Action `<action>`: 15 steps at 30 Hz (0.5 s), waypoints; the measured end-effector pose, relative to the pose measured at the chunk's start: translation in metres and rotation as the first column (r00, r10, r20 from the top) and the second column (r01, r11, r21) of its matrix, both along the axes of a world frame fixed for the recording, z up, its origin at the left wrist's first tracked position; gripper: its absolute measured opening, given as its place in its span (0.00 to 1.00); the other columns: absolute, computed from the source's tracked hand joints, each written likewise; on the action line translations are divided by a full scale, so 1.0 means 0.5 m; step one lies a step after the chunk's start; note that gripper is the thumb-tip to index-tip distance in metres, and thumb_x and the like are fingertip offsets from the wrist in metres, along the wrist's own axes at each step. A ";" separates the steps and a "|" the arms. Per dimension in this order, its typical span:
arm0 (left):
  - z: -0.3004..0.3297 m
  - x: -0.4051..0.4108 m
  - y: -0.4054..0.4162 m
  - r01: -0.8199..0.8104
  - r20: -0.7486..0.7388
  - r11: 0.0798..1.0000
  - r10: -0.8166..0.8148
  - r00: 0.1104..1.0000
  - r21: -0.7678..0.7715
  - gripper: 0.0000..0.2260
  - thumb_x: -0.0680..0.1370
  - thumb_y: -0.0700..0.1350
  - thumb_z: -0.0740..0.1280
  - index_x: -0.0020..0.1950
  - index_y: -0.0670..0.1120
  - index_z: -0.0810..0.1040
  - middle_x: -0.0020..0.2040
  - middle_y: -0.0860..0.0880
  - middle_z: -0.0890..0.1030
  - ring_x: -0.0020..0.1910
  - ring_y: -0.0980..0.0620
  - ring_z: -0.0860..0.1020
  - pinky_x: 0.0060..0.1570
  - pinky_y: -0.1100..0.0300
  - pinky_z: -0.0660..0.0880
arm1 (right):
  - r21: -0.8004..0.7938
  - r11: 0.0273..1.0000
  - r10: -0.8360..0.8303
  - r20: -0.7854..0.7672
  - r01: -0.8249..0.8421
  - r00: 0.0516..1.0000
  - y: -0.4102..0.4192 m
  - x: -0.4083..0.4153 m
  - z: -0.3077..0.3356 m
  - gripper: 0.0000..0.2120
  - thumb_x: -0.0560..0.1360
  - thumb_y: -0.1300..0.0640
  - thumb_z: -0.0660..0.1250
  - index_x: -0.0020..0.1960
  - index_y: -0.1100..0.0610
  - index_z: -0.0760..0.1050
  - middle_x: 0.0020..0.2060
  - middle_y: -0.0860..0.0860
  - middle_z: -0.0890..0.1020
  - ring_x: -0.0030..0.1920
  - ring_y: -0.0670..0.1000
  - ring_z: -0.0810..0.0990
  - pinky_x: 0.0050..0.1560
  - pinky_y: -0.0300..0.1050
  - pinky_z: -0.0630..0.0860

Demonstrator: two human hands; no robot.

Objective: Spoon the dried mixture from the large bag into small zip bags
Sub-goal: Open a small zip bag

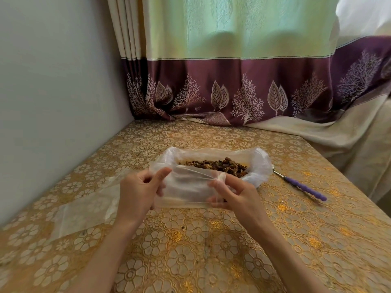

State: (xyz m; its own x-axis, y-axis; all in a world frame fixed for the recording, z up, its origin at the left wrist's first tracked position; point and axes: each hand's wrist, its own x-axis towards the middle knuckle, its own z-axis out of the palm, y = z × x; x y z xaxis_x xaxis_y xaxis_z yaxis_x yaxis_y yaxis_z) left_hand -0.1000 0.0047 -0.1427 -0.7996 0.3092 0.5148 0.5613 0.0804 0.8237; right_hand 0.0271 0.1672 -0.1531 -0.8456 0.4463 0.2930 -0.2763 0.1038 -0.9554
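Clear small zip bag [186, 190], both hands pinching

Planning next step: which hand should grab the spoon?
Right. The spoon lies on the table right of the large bag, nearest the right hand; the left hand can keep the small bag.

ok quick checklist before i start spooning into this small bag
1. Small bag held by both hands: ok, left hand and right hand grip its sides.
2. Small bag mouth open: cannot tell, the film is stretched between the hands.
3. Large bag open, mixture exposed: ok.
4. Spoon in hand: not ok, it lies on the table right of the large bag.
5. Spare bags at hand: ok, lying to the left.
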 end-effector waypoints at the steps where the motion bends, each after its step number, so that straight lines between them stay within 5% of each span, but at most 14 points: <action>1: -0.002 -0.001 -0.001 -0.037 -0.040 0.999 0.035 0.999 -0.032 0.22 0.68 0.61 0.64 0.30 0.42 0.77 0.24 0.49 0.78 0.17 0.58 0.71 0.21 0.69 0.68 | -0.006 1.000 0.004 0.003 -0.004 1.000 0.002 0.001 -0.001 0.12 0.69 0.49 0.68 0.48 0.53 0.82 0.41 0.54 0.84 0.38 0.53 0.84 0.37 0.39 0.80; 4: -0.001 -0.006 -0.006 -0.254 -0.283 0.959 0.211 0.936 -0.124 0.27 0.73 0.65 0.57 0.45 0.41 0.78 0.33 0.49 0.80 0.28 0.55 0.76 0.26 0.65 0.73 | -0.006 1.000 -0.020 0.036 0.020 0.999 0.016 0.006 0.001 0.14 0.68 0.48 0.68 0.51 0.51 0.81 0.43 0.50 0.85 0.41 0.52 0.85 0.39 0.40 0.81; 6: 0.005 -0.005 -0.004 -0.347 -0.497 0.929 0.243 0.833 -0.127 0.27 0.74 0.63 0.59 0.56 0.40 0.74 0.46 0.46 0.78 0.42 0.51 0.76 0.40 0.58 0.75 | -0.001 0.999 -0.042 0.052 0.042 0.998 0.026 0.011 0.003 0.15 0.67 0.47 0.68 0.52 0.51 0.81 0.42 0.48 0.85 0.41 0.51 0.85 0.38 0.39 0.80; 9: 0.007 0.011 0.015 -0.244 -0.737 0.934 -0.030 0.675 -0.261 0.32 0.70 0.65 0.62 0.63 0.42 0.66 0.60 0.46 0.70 0.59 0.50 0.69 0.61 0.54 0.65 | 0.000 1.000 -0.020 0.058 0.020 0.998 0.024 0.012 0.003 0.12 0.66 0.48 0.69 0.49 0.48 0.81 0.42 0.47 0.85 0.40 0.51 0.85 0.38 0.40 0.80; 11: 0.002 0.026 0.033 -0.194 -0.774 0.899 -0.210 0.597 -0.393 0.38 0.68 0.68 0.63 0.68 0.44 0.62 0.66 0.48 0.67 0.65 0.51 0.65 0.66 0.48 0.62 | 0.023 1.000 0.013 0.051 -0.014 0.999 0.016 0.009 0.001 0.08 0.68 0.50 0.70 0.47 0.47 0.81 0.42 0.50 0.85 0.41 0.52 0.85 0.39 0.44 0.82; 15: -0.013 0.042 0.051 -0.204 -0.739 0.818 -0.341 0.581 -0.538 0.44 0.65 0.72 0.61 0.72 0.46 0.59 0.68 0.49 0.68 0.69 0.53 0.64 0.69 0.43 0.60 | 0.093 0.994 0.049 0.047 -0.053 0.998 -0.001 0.005 0.001 0.07 0.72 0.57 0.70 0.49 0.49 0.79 0.43 0.54 0.84 0.41 0.53 0.84 0.39 0.47 0.82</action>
State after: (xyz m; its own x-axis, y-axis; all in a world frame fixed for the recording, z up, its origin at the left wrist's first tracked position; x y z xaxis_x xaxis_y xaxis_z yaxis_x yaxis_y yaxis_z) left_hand -0.0788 0.0302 -0.1492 -0.1218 0.7640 0.6337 0.9586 0.2561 -0.1244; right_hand 0.0294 0.1667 -0.1527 -0.8797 0.3745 0.2932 -0.2411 0.1803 -0.9536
